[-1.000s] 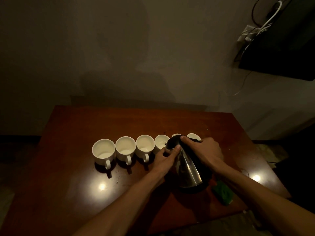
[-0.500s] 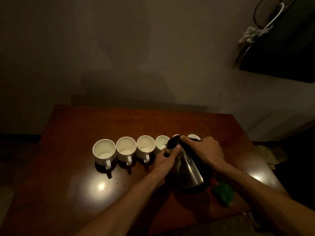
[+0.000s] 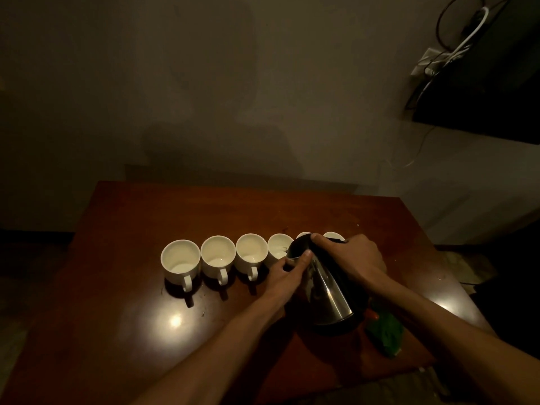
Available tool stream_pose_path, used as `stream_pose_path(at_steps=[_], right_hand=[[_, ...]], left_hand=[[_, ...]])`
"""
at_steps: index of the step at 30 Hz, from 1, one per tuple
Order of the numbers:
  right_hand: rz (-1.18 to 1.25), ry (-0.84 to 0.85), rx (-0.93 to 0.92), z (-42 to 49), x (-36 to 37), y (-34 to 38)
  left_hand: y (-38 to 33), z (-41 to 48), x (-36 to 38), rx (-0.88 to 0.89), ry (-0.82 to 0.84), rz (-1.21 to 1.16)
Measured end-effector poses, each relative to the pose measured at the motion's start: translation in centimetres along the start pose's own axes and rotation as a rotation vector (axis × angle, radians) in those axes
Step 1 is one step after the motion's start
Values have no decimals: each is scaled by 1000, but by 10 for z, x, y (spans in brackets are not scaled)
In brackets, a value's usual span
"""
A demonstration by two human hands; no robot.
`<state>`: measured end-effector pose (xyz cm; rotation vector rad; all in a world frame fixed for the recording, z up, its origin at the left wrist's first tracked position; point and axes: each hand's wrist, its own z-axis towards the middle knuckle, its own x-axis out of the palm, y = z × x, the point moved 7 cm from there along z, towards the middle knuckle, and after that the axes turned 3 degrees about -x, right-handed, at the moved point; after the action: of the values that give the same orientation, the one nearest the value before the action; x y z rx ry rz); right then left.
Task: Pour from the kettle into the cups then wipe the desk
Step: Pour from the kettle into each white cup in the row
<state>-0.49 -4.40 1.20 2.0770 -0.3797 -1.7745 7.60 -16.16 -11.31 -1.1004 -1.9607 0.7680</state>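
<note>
Where the kettle (image 3: 327, 287) is held: over the right part of the row, its dark top leaned away toward the cups (image 3: 218, 255) and its steel wall catching the light. Whether its base is lifted off the surface (image 3: 146, 223) cannot be told.
Left hand (image 3: 285, 270): set against the kettle's upper edge. The thumb is laid on the steel and the fingers (image 3: 287, 262) are curled at the spout side, so the kettle is clamped.
Right hand (image 3: 350, 258): laid over the kettle's top from the right, its fingers wrapped down over the dark lid and clamped on it.
Cups: six white ones are lined up left to right across the middle of the surface. The three on the left are seen whole, just beside one another, handles toward the person.
Fourth cup (image 3: 279, 247): partly hidden by the left hand, with the kettle's mouth just beside its rim.
Last two cups (image 3: 333, 235): only the far rims are seen, behind the kettle and the right hand.
Green cloth (image 3: 385, 331): bunched on the near right of the surface, just beside the kettle's base, below the right forearm.
Surface: dark, glossy reddish wood, with a lamp glint (image 3: 175, 320) mirrored in front of the cups.
Wall: cables (image 3: 467, 39) are hung at the top right, above a dark screen (image 3: 496, 97).
</note>
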Motion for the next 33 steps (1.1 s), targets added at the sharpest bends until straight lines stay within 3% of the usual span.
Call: stream_pose_path(at_steps=[33], right_hand=[[-54,46,7,3,0,5]], left_hand=[[3,4,0,-32,-3,-31]])
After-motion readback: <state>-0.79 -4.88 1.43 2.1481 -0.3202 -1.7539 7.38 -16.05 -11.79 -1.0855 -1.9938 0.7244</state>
